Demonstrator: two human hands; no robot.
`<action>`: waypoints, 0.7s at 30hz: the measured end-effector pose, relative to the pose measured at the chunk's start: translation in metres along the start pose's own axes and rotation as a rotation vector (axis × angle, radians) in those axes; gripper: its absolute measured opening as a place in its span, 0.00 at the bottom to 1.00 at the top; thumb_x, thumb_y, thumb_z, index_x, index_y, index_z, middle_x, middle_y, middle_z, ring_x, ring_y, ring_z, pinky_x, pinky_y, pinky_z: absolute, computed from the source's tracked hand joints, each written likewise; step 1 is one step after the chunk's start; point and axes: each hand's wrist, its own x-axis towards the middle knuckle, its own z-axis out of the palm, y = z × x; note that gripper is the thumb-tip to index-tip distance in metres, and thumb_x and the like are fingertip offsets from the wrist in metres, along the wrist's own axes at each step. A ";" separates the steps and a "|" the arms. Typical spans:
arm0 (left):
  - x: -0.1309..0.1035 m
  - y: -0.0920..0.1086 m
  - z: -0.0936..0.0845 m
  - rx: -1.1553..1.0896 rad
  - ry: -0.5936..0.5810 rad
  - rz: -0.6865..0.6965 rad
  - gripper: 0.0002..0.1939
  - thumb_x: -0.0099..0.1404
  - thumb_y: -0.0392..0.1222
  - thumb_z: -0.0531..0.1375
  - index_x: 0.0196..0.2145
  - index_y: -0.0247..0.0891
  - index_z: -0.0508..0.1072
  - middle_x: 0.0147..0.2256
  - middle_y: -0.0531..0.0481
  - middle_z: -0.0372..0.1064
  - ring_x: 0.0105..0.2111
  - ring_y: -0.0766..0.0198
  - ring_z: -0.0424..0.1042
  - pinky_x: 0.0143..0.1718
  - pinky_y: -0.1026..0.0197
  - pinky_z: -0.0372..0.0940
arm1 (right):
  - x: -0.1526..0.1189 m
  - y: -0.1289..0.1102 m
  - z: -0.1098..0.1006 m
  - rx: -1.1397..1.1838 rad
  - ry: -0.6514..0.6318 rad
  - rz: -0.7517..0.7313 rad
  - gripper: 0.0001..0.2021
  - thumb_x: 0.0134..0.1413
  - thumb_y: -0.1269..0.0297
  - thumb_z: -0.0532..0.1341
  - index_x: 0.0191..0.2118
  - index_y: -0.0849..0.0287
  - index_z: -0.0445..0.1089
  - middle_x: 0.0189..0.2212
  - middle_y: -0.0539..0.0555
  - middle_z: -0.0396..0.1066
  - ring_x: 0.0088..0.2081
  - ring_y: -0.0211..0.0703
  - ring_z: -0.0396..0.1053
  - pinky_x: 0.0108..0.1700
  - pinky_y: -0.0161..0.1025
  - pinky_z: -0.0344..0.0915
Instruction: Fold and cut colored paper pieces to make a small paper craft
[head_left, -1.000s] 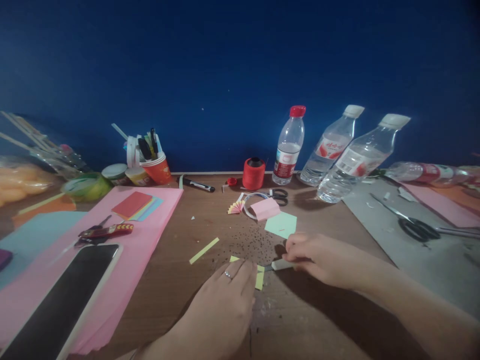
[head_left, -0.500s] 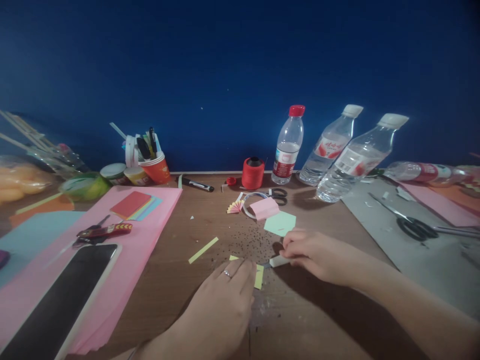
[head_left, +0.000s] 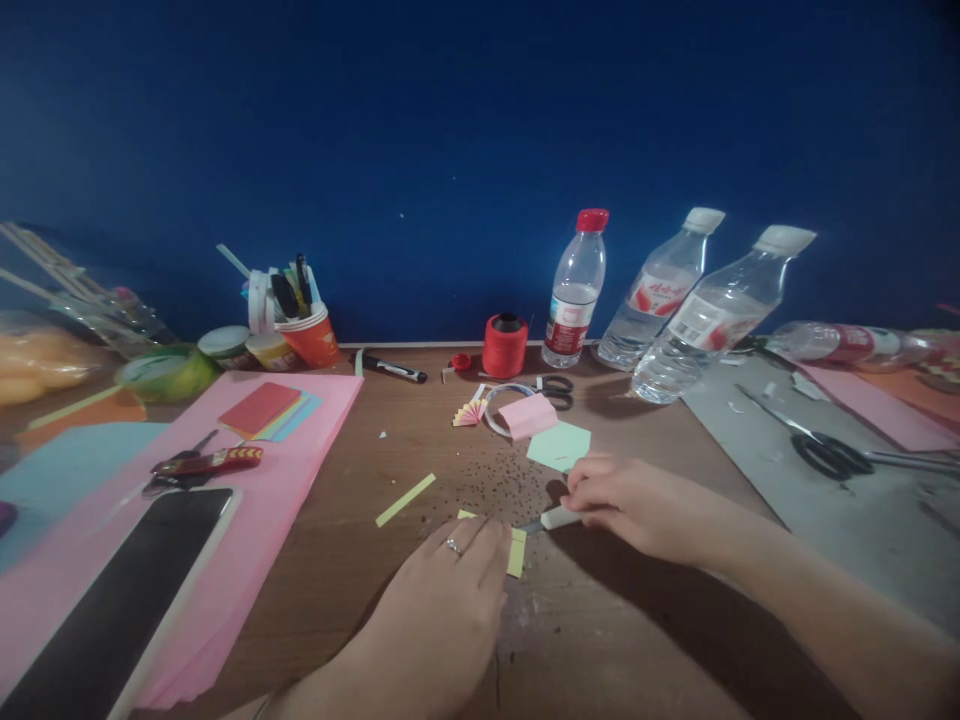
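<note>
My left hand (head_left: 454, 600), with a ring on one finger, lies over yellow paper (head_left: 517, 555) on the brown table, pressing it down; its fingers are together and the paper sticks out on both sides. My right hand (head_left: 626, 505) is closed around the white handle of a small knife (head_left: 559, 518). The blade points left and meets the paper's edge beside my left fingers. Small dark specks lie scattered behind my hands. A yellow strip (head_left: 406, 500) rests to the left. Green paper (head_left: 559, 445) and folded pink paper (head_left: 528, 415) lie just beyond my right hand.
A red thread spool (head_left: 505, 346), black scissors (head_left: 555, 391) and three bottles, one red-capped (head_left: 574, 300), are at the back. A phone (head_left: 127, 600) lies on pink sheets (head_left: 225, 620) at left. Larger scissors (head_left: 829, 455) lie on a grey board (head_left: 757, 440) at right.
The knife and my right hand have shifted very slightly. My left hand stays pressed on the yellow paper.
</note>
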 end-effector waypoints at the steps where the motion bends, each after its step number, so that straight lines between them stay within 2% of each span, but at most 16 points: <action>1: 0.000 0.000 0.000 0.002 -0.005 -0.002 0.20 0.59 0.31 0.49 0.50 0.32 0.61 0.47 0.42 0.64 0.46 0.54 0.62 0.45 0.53 0.61 | 0.000 0.000 0.000 -0.003 0.004 -0.002 0.09 0.52 0.74 0.53 0.34 0.58 0.70 0.34 0.53 0.66 0.36 0.40 0.62 0.39 0.36 0.57; 11: 0.000 0.000 0.001 -0.005 -0.002 -0.017 0.20 0.59 0.31 0.48 0.50 0.32 0.61 0.46 0.43 0.64 0.45 0.54 0.63 0.46 0.53 0.60 | 0.001 0.000 0.003 0.002 0.009 -0.003 0.10 0.52 0.74 0.53 0.35 0.57 0.69 0.35 0.53 0.65 0.36 0.39 0.62 0.39 0.36 0.57; 15: -0.001 0.000 0.000 -0.054 0.002 -0.010 0.21 0.59 0.31 0.49 0.51 0.32 0.59 0.46 0.43 0.64 0.46 0.55 0.62 0.46 0.53 0.60 | 0.000 -0.002 -0.002 0.011 -0.021 0.005 0.09 0.51 0.74 0.53 0.32 0.58 0.69 0.34 0.52 0.65 0.36 0.38 0.62 0.39 0.36 0.57; 21: -0.002 0.002 -0.001 -0.090 -0.028 0.016 0.20 0.60 0.33 0.48 0.52 0.33 0.57 0.46 0.42 0.63 0.45 0.55 0.64 0.41 0.55 0.64 | -0.002 -0.004 -0.009 0.038 -0.072 0.033 0.07 0.49 0.76 0.54 0.29 0.59 0.68 0.32 0.51 0.65 0.35 0.38 0.62 0.38 0.35 0.56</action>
